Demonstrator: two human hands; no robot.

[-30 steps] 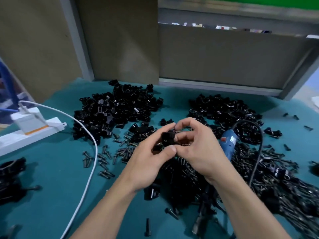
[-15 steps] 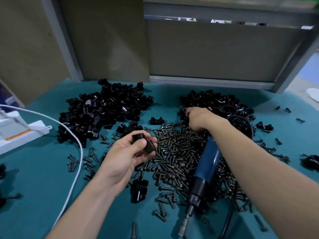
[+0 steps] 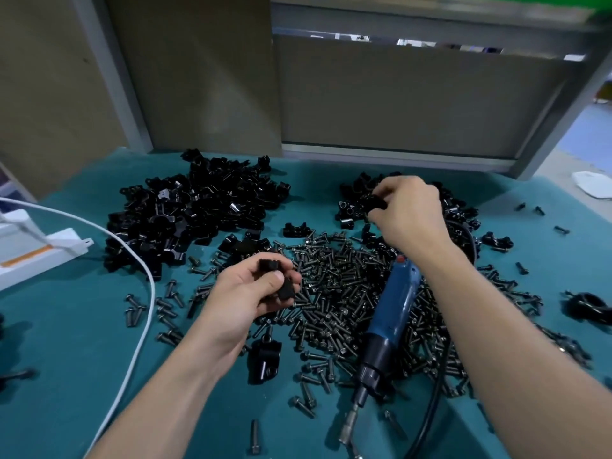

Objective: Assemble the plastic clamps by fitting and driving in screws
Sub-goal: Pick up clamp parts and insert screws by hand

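We find the teal bench carrying two stocks of black plastic clamp parts: a large pile at the rear left and a smaller pile at the rear right. In front of and between them lies the screw heap. The blue electric screwdriver rests on it, bit toward the person, with no hand on it.

The left hand sits over the near-left edge of the screw heap, fingers curled under one clamp half and thumb pressing it from above. The right hand is over the smaller pile, fingers bent, pinching a second clamp half against the thumb. An assembled clamp lies on the bench just below the left hand.

Our judgement on handling: the halves are light, rigid mouldings with a glossy surface, liable to slip or turn in a loose pinch, yet tolerant of firm pressure. We advise gripping across the flat outer flanks, leaving screw holes and mating faces uncovered. The screws are small, hard and prone to roll, and are best taken by the shank just beneath the head. Whether the left-hand piece already carries a screw we cannot tell.
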